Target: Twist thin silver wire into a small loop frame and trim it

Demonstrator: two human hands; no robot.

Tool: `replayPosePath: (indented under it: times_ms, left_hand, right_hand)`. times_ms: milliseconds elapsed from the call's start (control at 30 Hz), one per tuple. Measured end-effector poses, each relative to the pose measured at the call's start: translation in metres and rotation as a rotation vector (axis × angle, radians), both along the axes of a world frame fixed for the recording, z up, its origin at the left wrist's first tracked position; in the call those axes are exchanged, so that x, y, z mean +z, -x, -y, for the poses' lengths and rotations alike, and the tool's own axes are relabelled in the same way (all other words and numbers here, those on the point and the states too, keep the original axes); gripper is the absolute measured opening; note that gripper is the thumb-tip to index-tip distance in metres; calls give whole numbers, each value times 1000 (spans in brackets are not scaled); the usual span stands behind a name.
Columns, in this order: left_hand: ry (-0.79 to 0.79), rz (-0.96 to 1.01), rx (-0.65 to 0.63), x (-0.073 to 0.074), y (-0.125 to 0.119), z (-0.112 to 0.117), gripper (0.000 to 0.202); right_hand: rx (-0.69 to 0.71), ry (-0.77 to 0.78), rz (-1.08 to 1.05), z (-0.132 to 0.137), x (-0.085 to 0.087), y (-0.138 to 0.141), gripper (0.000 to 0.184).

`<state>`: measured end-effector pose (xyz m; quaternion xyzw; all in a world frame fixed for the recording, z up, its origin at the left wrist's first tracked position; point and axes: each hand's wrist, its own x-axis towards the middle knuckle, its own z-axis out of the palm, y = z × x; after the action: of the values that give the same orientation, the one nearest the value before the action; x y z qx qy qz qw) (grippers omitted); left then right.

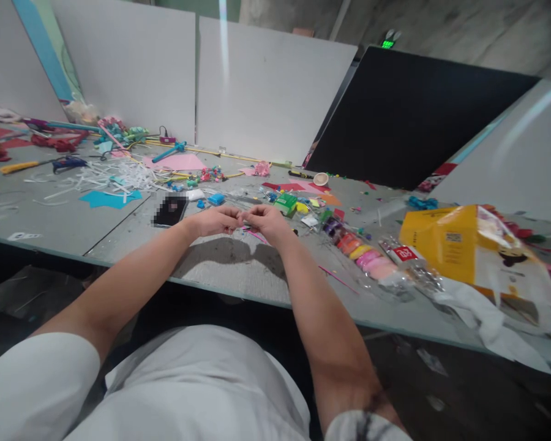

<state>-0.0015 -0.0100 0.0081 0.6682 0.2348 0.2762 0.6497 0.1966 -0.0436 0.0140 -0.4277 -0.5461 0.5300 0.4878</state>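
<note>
My left hand and my right hand meet fingertip to fingertip above the grey table. Both are closed in a pinch; whatever sits between the fingertips is too small to make out. Just under them a thin pink stick lies on the tabletop. Left of my left hand is a dark phone, its screen partly blurred. Beyond the hands sit a blue clay packet and a green packet.
A row of coloured clay tubs and a yellow bag occupy the right side. White paper strips, a blue paper sheet and a glue gun lie left. White panels and a black board stand behind.
</note>
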Motion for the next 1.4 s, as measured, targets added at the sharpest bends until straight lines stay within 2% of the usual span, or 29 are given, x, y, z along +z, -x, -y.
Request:
replayPosePath:
  times_ms: [167, 367, 500, 667, 767, 900, 1000, 1100, 1400]
  left_hand:
    - [-107, -12, 32, 0, 1, -3, 33]
    - [-215, 48, 152, -1, 4, -11, 40]
    - [-264, 22, 133, 1, 4, -9, 39]
    - [-354, -78, 80, 6, 8, -8, 34]
    - [-416, -132, 112, 6, 10, -11, 31]
    - [-513, -179, 207, -1, 8, -16, 26]
    - [-594, -216, 229, -6, 5, -15, 24]
    - [-683, -247, 240, -9, 3, -14, 22]
    - [-936, -233, 357, -13, 0, -17, 8]
  right_hand:
    - [-18, 52, -113, -2, 5, -4, 43]
    - [-2, 62, -325, 5, 14, 4, 22]
    - [-38, 116, -374, 6, 17, 4, 21]
    - [-36, 201, -261, 1, 23, -14, 15]
    - [-43, 206, -176, 1, 25, -24, 16]
    - [-39, 140, -28, 2, 17, -19, 15]
    - [-49, 53, 95, 3, 6, -6, 20]
    - [-64, -49, 200, 3, -2, 4, 18]
    - [-103, -181, 371, 5, -6, 5, 13]
